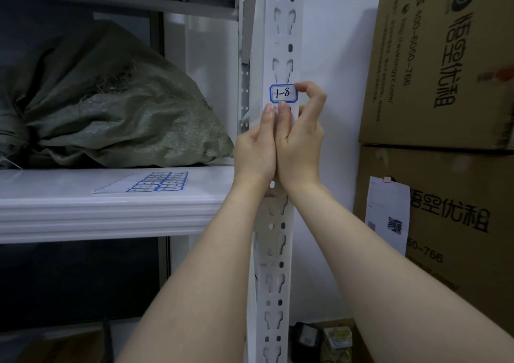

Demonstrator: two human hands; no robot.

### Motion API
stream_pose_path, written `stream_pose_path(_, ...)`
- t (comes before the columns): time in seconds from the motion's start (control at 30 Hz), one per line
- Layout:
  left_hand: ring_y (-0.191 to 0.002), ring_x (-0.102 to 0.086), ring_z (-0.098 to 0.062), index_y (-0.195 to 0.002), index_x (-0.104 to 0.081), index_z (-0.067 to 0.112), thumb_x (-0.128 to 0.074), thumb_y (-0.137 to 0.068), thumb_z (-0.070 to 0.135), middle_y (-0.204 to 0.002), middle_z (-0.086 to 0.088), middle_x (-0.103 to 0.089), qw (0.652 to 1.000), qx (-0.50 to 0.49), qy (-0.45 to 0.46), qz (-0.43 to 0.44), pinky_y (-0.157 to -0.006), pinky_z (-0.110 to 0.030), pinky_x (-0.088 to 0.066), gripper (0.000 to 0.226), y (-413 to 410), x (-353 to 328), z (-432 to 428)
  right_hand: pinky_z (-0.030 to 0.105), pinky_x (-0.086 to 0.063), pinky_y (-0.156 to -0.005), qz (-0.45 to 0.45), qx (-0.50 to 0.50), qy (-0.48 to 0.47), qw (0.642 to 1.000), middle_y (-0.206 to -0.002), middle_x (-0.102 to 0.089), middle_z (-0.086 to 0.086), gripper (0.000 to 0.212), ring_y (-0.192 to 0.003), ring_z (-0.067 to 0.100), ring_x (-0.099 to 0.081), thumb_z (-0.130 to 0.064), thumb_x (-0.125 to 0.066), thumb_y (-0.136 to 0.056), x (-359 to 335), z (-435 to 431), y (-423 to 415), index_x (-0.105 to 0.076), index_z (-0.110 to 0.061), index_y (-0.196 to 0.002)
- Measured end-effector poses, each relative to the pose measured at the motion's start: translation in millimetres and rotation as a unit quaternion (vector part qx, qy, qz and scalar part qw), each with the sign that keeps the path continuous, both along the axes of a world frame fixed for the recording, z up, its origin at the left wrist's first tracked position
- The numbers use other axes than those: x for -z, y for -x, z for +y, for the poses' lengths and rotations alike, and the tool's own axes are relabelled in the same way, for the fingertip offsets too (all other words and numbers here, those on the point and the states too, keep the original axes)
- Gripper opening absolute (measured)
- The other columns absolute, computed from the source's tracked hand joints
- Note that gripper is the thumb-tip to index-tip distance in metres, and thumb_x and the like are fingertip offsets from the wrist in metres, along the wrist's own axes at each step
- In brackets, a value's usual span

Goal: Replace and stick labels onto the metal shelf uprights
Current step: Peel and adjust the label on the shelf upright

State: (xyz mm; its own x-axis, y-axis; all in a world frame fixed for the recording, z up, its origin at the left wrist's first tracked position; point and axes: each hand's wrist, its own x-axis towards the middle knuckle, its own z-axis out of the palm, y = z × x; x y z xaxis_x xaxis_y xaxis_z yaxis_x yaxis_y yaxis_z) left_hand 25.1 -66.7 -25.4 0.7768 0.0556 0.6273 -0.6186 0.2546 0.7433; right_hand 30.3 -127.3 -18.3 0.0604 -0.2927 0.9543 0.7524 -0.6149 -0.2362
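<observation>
A white slotted metal upright [281, 29] runs top to bottom through the middle of the view. A blue-bordered label [283, 93] marked "1-8" sits on its front face. My right hand [301, 140] has its index finger curled onto the label's upper right corner, and its thumb tip lies just under the label's lower edge. My left hand [254, 154] is pressed against the right one. Its thumb lies straight up the upright's face below the label, and its fingers wrap round the upright's left edge, out of sight.
A sheet of blue-bordered labels [164, 183] lies on the white shelf board [105, 209] at left. A green woven sack [111, 106] fills the shelf behind it. Stacked cardboard boxes [445, 84] stand close on the right. Small items sit on the floor [319, 340].
</observation>
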Motion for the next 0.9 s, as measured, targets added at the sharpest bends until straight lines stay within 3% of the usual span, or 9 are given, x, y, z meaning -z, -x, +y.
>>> stream_pose_path(0.2, -0.088, -0.071, -0.023, -0.068, -0.072, 0.020, -0.048, -0.094, 0.056, -0.081, -0.008, -0.075, 0.999, -0.029, 0.013, 0.002, -0.084, -0.039, -0.055, 0.050, -0.6, 1.8, -2.7, 0.016, -0.041, -0.055, 0.014, 0.002, -0.008, 1.000, -0.072, -0.045, -0.016, 0.025, -0.059, 0.003, -0.053, -0.017, -0.045, -0.098, 0.3, 1.0, 1.6, -0.039, -0.008, -0.121)
stream_pose_path(0.43, -0.080, -0.068, -0.015, -0.064, -0.069, 0.024, -0.047, -0.095, 0.055, -0.071, 0.002, -0.072, 0.999, -0.035, 0.007, 0.016, -0.084, -0.037, -0.054, 0.049, 7.6, 0.1, -0.9, 0.011, -0.038, -0.053, 0.029, 0.010, -0.001, 1.000, -0.078, -0.054, -0.002, 0.027, -0.059, 0.002, -0.052, -0.018, -0.044, -0.099, 0.0, 4.0, 9.3, -0.038, -0.008, -0.123)
stream_pose_path(0.53, -0.081, -0.069, -0.014, -0.066, -0.069, 0.025, -0.046, -0.095, 0.055, -0.076, -0.001, -0.074, 0.999, -0.032, 0.006, 0.010, -0.086, -0.038, -0.054, 0.048, 8.8, 1.4, -1.0, 0.012, -0.038, -0.053, 0.036, 0.013, 0.001, 0.999, -0.077, -0.053, -0.006, 0.027, -0.059, 0.002, -0.052, -0.018, -0.044, -0.099, -0.6, 3.5, 12.9, -0.038, -0.008, -0.123)
stream_pose_path(0.63, -0.083, -0.070, -0.016, -0.070, -0.070, 0.023, -0.047, -0.089, 0.061, -0.083, -0.008, -0.076, 1.000, -0.025, 0.006, 0.010, -0.088, -0.041, -0.055, 0.049, 9.0, 2.6, -1.2, 0.019, -0.041, -0.056, 0.047, 0.014, 0.010, 0.999, -0.073, -0.045, -0.015, 0.026, -0.060, 0.004, -0.053, -0.018, -0.043, -0.099, -1.0, 1.8, 13.8, -0.037, -0.009, -0.122)
stream_pose_path(0.8, -0.076, -0.066, -0.012, -0.065, -0.067, 0.027, -0.047, -0.096, 0.053, -0.085, -0.014, -0.075, 1.000, -0.025, -0.003, -0.001, -0.085, -0.041, -0.054, 0.045, 6.2, 3.8, 0.1, 0.033, -0.048, -0.056, 0.045, 0.030, 0.020, 0.998, -0.073, -0.045, -0.016, 0.024, -0.061, 0.012, -0.055, -0.019, -0.042, -0.099, -0.2, 0.1, 11.6, -0.035, -0.012, -0.121)
stream_pose_path(0.9, -0.075, -0.065, -0.013, -0.068, -0.067, 0.023, -0.046, -0.097, 0.051, -0.087, -0.019, -0.074, 1.000, -0.026, -0.012, -0.012, -0.083, -0.042, -0.055, 0.046, 5.5, 2.9, 1.2, 0.031, -0.046, -0.055, 0.041, 0.053, 0.032, 0.997, -0.076, -0.048, -0.014, 0.024, -0.060, 0.009, -0.053, -0.023, -0.041, -0.098, -1.4, -1.9, 9.3, -0.034, -0.016, -0.119)
